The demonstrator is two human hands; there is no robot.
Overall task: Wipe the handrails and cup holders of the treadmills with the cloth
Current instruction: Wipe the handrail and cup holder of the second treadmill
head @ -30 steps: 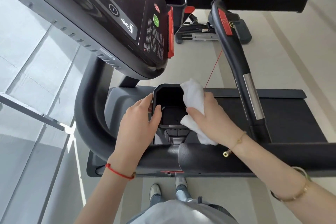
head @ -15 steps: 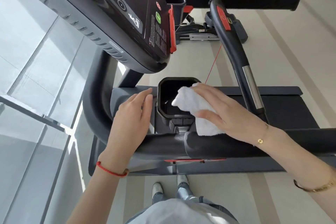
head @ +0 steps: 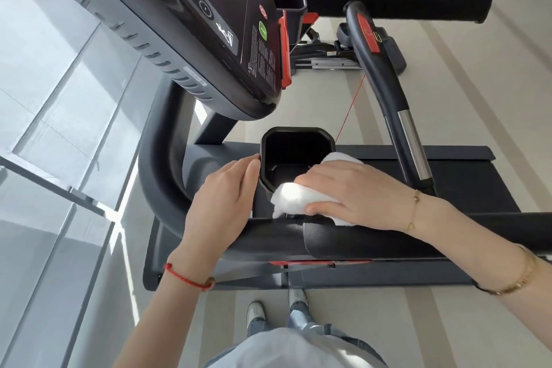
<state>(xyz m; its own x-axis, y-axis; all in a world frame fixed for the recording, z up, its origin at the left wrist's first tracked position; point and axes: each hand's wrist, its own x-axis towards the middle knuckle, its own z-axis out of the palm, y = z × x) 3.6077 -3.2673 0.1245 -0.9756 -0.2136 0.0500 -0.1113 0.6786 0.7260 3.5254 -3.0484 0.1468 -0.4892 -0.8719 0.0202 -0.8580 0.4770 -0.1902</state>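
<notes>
A black square cup holder (head: 295, 134) sits just beyond the near black handrail (head: 298, 240) of the treadmill. My right hand (head: 355, 194) presses a bunched white cloth (head: 294, 194) against the holder's near right rim, fingers wrapped over the cloth. My left hand (head: 224, 197) rests flat against the holder's left outer wall, fingertips at its rim, holding nothing. A second cup holder (head: 288, 0) and the far padded handrail (head: 388, 0) lie beyond the console.
The tilted console (head: 209, 24) with its buttons overhangs the upper left. A curved grip bar (head: 385, 92) with a silver sensor rises at right. The treadmill belt (head: 478, 185) lies below, with a red safety cord, glass wall at left and my feet on the floor.
My right hand has slid the cloth from the holder's inside right wall to its near rim. My left hand has shifted from gripping the left rim to lying flat beside it.
</notes>
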